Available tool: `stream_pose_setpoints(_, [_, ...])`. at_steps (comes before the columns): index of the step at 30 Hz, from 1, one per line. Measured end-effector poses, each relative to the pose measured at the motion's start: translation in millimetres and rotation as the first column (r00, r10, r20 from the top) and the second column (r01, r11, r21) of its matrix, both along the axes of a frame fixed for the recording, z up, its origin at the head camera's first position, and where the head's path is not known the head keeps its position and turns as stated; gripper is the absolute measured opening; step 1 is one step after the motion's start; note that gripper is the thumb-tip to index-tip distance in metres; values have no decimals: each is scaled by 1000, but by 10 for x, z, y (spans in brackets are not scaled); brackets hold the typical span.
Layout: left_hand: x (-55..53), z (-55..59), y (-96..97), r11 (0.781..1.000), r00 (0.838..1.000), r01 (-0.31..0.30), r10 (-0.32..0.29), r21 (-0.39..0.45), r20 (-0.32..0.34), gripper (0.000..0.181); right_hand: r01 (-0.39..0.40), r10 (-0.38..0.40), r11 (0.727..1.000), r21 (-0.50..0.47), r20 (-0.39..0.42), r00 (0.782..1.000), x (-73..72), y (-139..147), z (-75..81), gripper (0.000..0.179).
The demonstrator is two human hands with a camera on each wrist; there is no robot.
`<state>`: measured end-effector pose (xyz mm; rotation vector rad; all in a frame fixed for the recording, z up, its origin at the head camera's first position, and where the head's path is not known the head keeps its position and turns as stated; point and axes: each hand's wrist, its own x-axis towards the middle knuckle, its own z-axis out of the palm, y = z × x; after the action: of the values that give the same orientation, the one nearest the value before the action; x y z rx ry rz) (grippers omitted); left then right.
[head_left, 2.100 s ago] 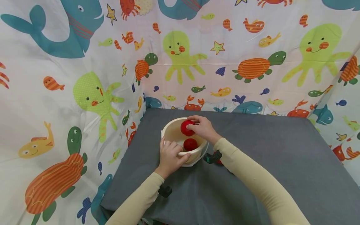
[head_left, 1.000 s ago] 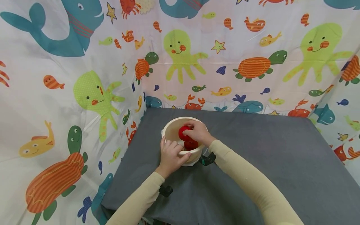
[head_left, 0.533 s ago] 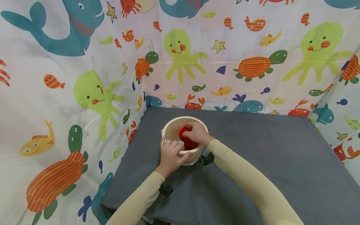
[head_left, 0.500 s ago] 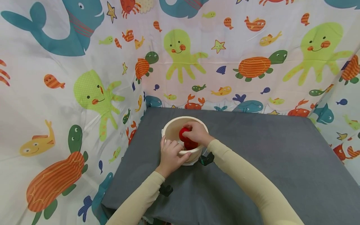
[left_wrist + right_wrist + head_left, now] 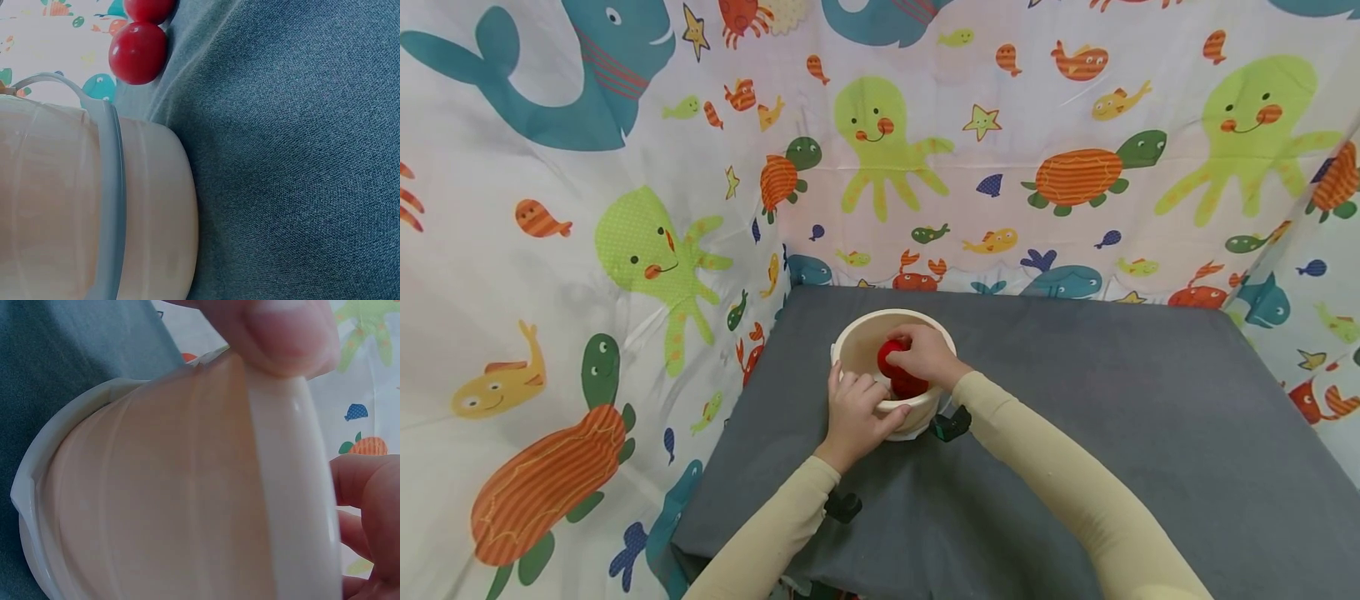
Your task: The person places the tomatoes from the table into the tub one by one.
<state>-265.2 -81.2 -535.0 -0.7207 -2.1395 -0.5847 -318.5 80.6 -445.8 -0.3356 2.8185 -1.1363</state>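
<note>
A cream plastic bucket (image 5: pixel 859 346) stands on the grey cloth, its mouth tipped toward me in the head view. My left hand (image 5: pixel 853 421) grips the near rim, thumb outside; in the right wrist view that thumb (image 5: pixel 284 337) presses over the rim. Inside the mouth, my right hand (image 5: pixel 931 357) holds a smooth red ball (image 5: pixel 889 357) between thumb and fingers. Just below it another red ball (image 5: pixel 908 387) lies in the bucket, partly covered by the hand. Fingers of the right hand (image 5: pixel 378 515) show past the rim in the right wrist view.
The left wrist view shows two red balls, a nearer one (image 5: pixel 139 53) and a farther one (image 5: pixel 149 9), on the cloth beyond the bucket; the right forearm hides that spot in the head view. A light handle (image 5: pixel 112 194) hangs around the bucket. Printed curtains (image 5: pixel 1075 100) border the table.
My right hand has carried the red ball from the rim's height down and slightly left into the bucket, then held still for the last half second. The left hand has stayed at the rim.
</note>
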Motion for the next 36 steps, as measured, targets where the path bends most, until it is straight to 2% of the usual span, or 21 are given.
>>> stream_pose_setpoints(5, [7, 29, 23, 1000, 1000, 3, -3, -2, 1, 33, 6, -6, 1000, 13, -17, 1000, -7, 22, -6, 43])
stream_pose_setpoints(13, [11, 48, 72, 1000, 1000, 10, -10, 3, -1, 32, 48, -49, 998, -26, -13, 999, -18, 64, -13, 42])
stream_pose_setpoints(23, [1, 41, 85, 1000, 1000, 7, -7, 4, -13, 33, 61, -63, 996, -68, -22, 998, 24, 96, 3, 42])
stream_pose_setpoints(31, [19, 15, 57, 1000, 1000, 6, -5, 23, -17, 36, 80, -88, 971, -227, -22, 996, 74, 214, 31, 39])
stream_pose_setpoints(36, [22, 8, 33, 999, 1000, 6, -5, 43, -24, 34, 109, -129, 956, -273, -57, 990, 69, 489, 146, 38])
